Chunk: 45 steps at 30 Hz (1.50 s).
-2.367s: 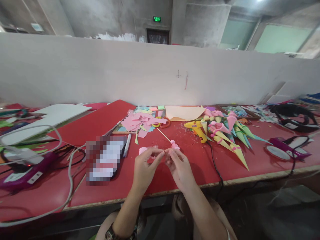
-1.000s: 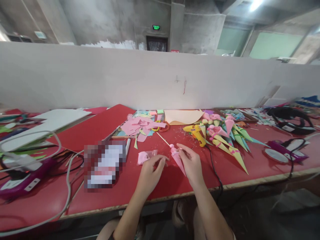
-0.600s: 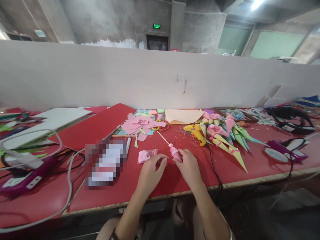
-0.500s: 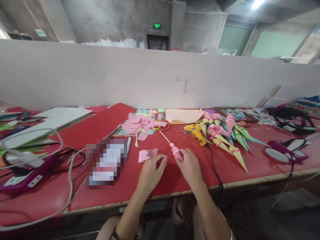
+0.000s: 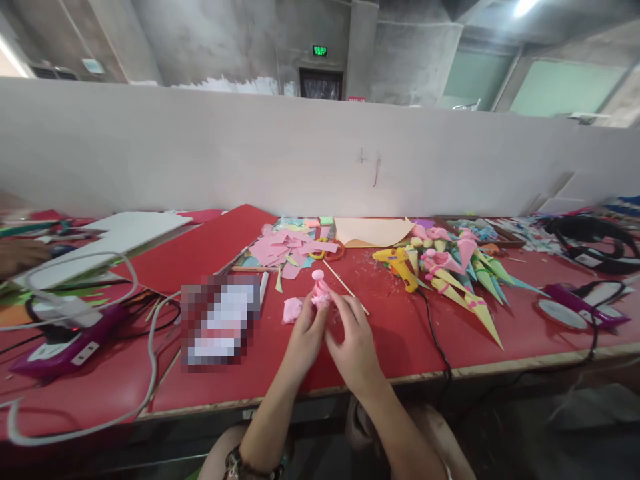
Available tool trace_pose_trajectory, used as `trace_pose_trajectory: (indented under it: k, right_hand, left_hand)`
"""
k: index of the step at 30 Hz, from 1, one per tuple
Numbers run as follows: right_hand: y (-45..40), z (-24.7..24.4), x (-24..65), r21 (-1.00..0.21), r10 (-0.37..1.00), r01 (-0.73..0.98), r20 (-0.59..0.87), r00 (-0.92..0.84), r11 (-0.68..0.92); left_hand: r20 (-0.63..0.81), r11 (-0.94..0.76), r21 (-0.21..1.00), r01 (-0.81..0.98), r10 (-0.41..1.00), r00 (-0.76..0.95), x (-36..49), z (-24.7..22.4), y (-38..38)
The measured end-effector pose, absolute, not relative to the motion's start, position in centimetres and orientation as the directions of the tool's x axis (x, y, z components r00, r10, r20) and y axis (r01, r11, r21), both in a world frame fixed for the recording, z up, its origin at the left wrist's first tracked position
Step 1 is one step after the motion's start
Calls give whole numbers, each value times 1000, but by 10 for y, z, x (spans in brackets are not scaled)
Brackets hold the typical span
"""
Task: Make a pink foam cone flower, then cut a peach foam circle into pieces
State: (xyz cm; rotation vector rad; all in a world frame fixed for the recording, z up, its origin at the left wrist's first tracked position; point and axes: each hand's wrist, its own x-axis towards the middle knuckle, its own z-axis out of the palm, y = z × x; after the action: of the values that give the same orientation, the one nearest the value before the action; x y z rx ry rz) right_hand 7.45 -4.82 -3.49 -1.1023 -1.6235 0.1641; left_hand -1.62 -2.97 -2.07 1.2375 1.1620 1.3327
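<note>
Between my two hands is a small pink clay figure [image 5: 320, 291], with a round ball on top and a ruffled band below it. My left hand [image 5: 306, 339] pinches it between thumb and fingers, which hide its lower part. My right hand [image 5: 354, 343] curls in from the other side, its index fingertip against the figure and its thumb lower down. A thin wooden stick [image 5: 346, 287] lies on the red tabletop just beyond my right fingers. Left of my left hand sits a pink lump of clay in clear wrapping [image 5: 291, 311].
A yellow glue gun [image 5: 399, 267] with a black cord lies right of my hands, beside several paper cones with pink clay [image 5: 450, 267]. Pink paper strips [image 5: 280, 247] are piled behind. Left are a red sheet [image 5: 200, 247], a blurred-out item [image 5: 223, 323] and a purple power strip [image 5: 65, 347] with cables.
The pink figure has moved left from my right hand into my left hand's pinch. The stick, earlier at the figure's ball, now lies apart on the table.
</note>
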Motion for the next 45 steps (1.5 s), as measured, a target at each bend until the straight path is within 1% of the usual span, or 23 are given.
trace_pose_trajectory:
  k: [3,5,7,9,10,13,17,20,23,26,28,30,35,41,45]
  right_hand:
    - [-50,-29,75,-729,750,384,650,125,567]
    - [-49,-27,77,-826,809,233,557,189,514]
    - [-49,-25,80,-900,874,68,434,220,430]
    - [-49,-24,82,-931,914,-55,341,221,361]
    - [-49,-24,82,-936,923,-90,315,221,341]
    - [-49,-23,84,-937,921,-114,294,254,330]
    - [-47,-24,87,-943,915,-122,262,308,311]
    - [-44,-24,88,-934,935,-240,188,300,264]
    - [-44,-24,88,-911,950,-345,128,284,225]
    - [-44,-23,88,-924,943,-303,141,301,235]
    - [-44,-23,88,-930,929,-256,174,326,264]
    - [-44,-23,88,-927,924,-249,192,331,282]
    - [-45,-21,87,-915,934,-282,203,294,288]
    - [-48,-19,87,-903,919,-209,334,212,376]
    - [-48,-20,87,-908,909,-138,365,200,395]
  left_hand:
    - [-20,-3,974,-226,995,-100,-19,-22,-26]
    - [-94,70,913,-402,995,-41,-18,-20,-26]
    - [-151,162,839,-520,986,65,-16,-14,-27]
    - [-187,236,805,-544,972,145,-14,-8,-29]
    - [-190,255,806,-535,966,175,-13,-5,-30]
    - [-169,259,823,-506,961,218,-11,-2,-32]
    - [-164,240,802,-547,969,185,-8,-4,-32]
    - [-157,220,796,-564,975,158,-6,-5,-32]
    - [-182,231,799,-555,973,144,-6,-6,-32]
    - [-204,268,804,-531,963,176,-4,-6,-33]
    - [-221,291,787,-544,956,192,-2,-6,-34]
    - [-242,316,761,-567,949,203,0,-6,-35]
    - [-221,320,756,-571,946,237,2,-8,-37]
    - [-214,335,782,-525,936,279,0,-9,-39]
    - [-200,342,766,-545,931,304,0,-12,-40]
